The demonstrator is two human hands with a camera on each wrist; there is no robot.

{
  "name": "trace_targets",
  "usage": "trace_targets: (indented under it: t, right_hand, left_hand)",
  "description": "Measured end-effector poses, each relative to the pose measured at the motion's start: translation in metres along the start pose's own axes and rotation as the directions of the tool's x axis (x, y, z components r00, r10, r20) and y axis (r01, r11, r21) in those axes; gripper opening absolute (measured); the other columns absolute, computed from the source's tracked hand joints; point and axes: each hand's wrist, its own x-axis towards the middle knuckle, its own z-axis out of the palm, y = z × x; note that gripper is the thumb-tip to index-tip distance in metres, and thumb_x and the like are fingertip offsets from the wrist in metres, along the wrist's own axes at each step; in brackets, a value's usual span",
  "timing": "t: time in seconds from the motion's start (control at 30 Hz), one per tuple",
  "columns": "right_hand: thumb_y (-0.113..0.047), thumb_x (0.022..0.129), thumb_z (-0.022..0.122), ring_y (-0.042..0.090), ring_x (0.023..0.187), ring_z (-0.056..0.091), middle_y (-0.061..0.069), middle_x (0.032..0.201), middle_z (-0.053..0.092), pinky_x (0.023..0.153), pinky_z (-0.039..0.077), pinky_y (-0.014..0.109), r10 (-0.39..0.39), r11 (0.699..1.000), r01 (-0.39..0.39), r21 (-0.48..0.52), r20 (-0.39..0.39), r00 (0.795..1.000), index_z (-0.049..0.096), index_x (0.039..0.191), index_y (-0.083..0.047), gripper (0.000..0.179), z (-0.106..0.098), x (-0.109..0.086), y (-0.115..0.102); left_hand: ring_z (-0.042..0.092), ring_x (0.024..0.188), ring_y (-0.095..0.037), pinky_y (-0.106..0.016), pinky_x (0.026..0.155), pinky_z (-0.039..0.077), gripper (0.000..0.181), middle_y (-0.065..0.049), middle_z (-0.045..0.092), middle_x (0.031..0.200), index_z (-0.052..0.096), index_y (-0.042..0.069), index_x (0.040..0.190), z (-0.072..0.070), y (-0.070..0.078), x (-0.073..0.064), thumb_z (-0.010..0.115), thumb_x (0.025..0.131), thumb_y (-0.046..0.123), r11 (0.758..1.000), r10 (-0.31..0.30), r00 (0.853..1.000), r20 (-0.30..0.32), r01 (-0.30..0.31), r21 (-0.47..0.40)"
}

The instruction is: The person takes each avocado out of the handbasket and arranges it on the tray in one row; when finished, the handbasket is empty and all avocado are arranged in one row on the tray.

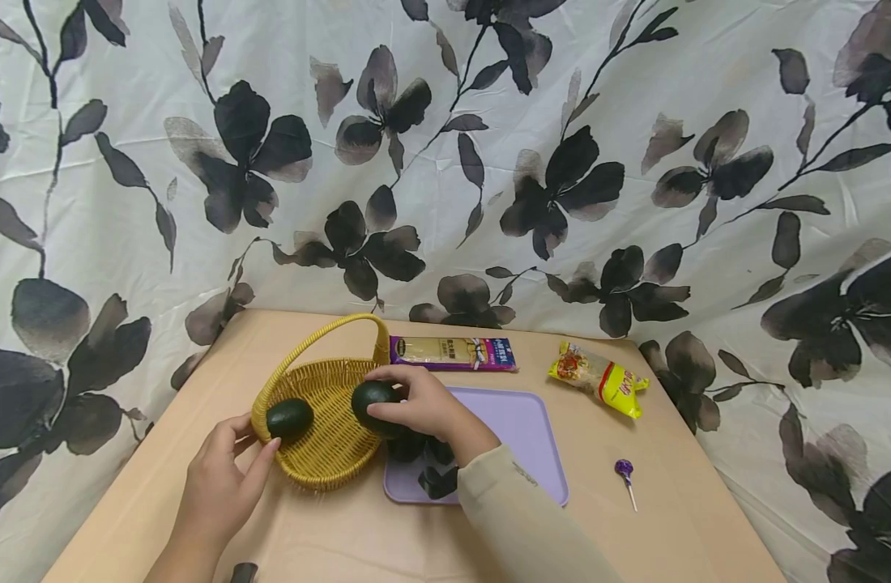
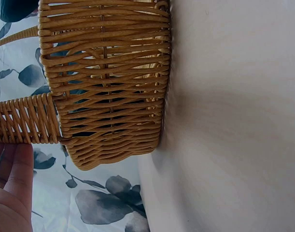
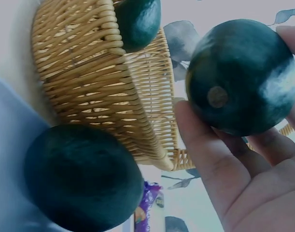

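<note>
My right hand holds a dark green avocado between thumb and fingers, over the right rim of a yellow wicker basket. The brown stem scar of that avocado shows in the right wrist view. Inside the basket, at its left side, lies another avocado. My left hand grips the basket at the left foot of its handle. Below my right hand, a further avocado sits on the lilac tray, partly hidden in the head view.
Dark, angular pieces lie near the tray's front edge. Behind the tray is a purple pack of pasta. To the right are a yellow snack bag and a purple lollipop. A floral cloth hangs behind the table.
</note>
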Motion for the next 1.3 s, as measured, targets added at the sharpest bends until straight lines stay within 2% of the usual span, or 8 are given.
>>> trace_targets:
  t: [0.2, 0.37, 0.47, 0.63, 0.83, 1.13, 1.3]
  right_hand:
    - [-0.029, 0.087, 0.083, 0.016, 0.101, 0.069, -0.005, 0.126, 0.065, 0.082, 0.064, 0.031, 0.013, 1.000, -0.012, 0.021, -0.058, 0.998, 0.070, 0.127, -0.028, 0.042, 0.001, -0.009, 0.011]
    - [-0.027, 0.088, 0.082, 0.019, 0.103, 0.070, -0.004, 0.131, 0.066, 0.081, 0.065, 0.032, -0.001, 0.999, 0.007, 0.050, -0.104, 0.995, 0.070, 0.128, -0.029, 0.042, -0.002, -0.017, 0.019]
    - [-0.027, 0.088, 0.082, 0.019, 0.104, 0.070, -0.004, 0.132, 0.065, 0.082, 0.065, 0.031, 0.003, 0.999, 0.004, 0.049, -0.140, 0.990, 0.069, 0.130, -0.032, 0.044, -0.005, -0.023, 0.024]
    - [-0.028, 0.088, 0.083, 0.021, 0.104, 0.068, -0.004, 0.133, 0.065, 0.085, 0.065, 0.035, 0.030, 0.997, -0.017, 0.071, -0.187, 0.982, 0.068, 0.131, -0.036, 0.046, -0.011, -0.030, 0.032]
    - [-0.027, 0.089, 0.082, 0.023, 0.107, 0.069, -0.001, 0.132, 0.066, 0.091, 0.065, 0.038, 0.044, 0.996, -0.026, 0.080, -0.235, 0.971, 0.068, 0.132, -0.033, 0.046, -0.020, -0.040, 0.041]
    - [-0.020, 0.089, 0.082, 0.025, 0.107, 0.067, 0.007, 0.127, 0.066, 0.086, 0.066, 0.034, 0.044, 0.994, -0.009, 0.105, -0.334, 0.941, 0.068, 0.133, -0.023, 0.046, -0.031, -0.052, 0.047]
    - [-0.019, 0.089, 0.082, 0.025, 0.106, 0.067, 0.009, 0.127, 0.066, 0.086, 0.067, 0.036, 0.066, 0.994, -0.023, 0.111, -0.394, 0.917, 0.067, 0.134, -0.020, 0.047, -0.038, -0.059, 0.055]
  left_hand:
    - [0.045, 0.107, 0.022, 0.009, 0.095, 0.037, 0.052, -0.014, 0.068, 0.112, 0.058, -0.006, 0.123, 0.001, 0.000, 0.000, 0.084, 0.079, -0.004, 1.000, -0.011, 1.000, -0.012, 0.011, -0.015]
    - [0.043, 0.108, 0.024, 0.008, 0.096, 0.037, 0.051, -0.014, 0.068, 0.112, 0.058, -0.007, 0.123, 0.002, -0.002, 0.001, 0.084, 0.079, -0.004, 1.000, 0.001, 1.000, -0.013, -0.001, -0.027]
    - [0.049, 0.107, 0.018, 0.008, 0.096, 0.037, 0.052, -0.014, 0.068, 0.113, 0.058, -0.006, 0.123, 0.002, -0.002, 0.001, 0.084, 0.079, -0.003, 1.000, 0.004, 1.000, -0.013, -0.005, -0.021]
    - [0.063, 0.104, -0.005, 0.008, 0.097, 0.037, 0.052, -0.014, 0.067, 0.114, 0.057, -0.007, 0.125, 0.002, -0.003, 0.001, 0.084, 0.080, -0.001, 1.000, 0.006, 1.000, -0.005, -0.006, -0.004]
    - [0.068, 0.102, -0.026, 0.009, 0.097, 0.035, 0.053, -0.014, 0.067, 0.115, 0.056, -0.007, 0.126, 0.003, -0.002, 0.001, 0.084, 0.081, 0.000, 1.000, -0.004, 1.000, 0.005, 0.004, 0.008]
    - [0.067, 0.103, -0.024, 0.009, 0.097, 0.034, 0.052, -0.014, 0.067, 0.116, 0.056, -0.006, 0.126, 0.002, -0.001, 0.000, 0.083, 0.082, 0.001, 1.000, -0.015, 1.000, 0.003, 0.015, 0.012]
    - [0.066, 0.103, -0.023, 0.009, 0.097, 0.035, 0.052, -0.015, 0.067, 0.115, 0.056, -0.007, 0.126, 0.002, -0.001, 0.001, 0.083, 0.081, 0.000, 1.000, -0.013, 1.000, 0.004, 0.013, 0.008]
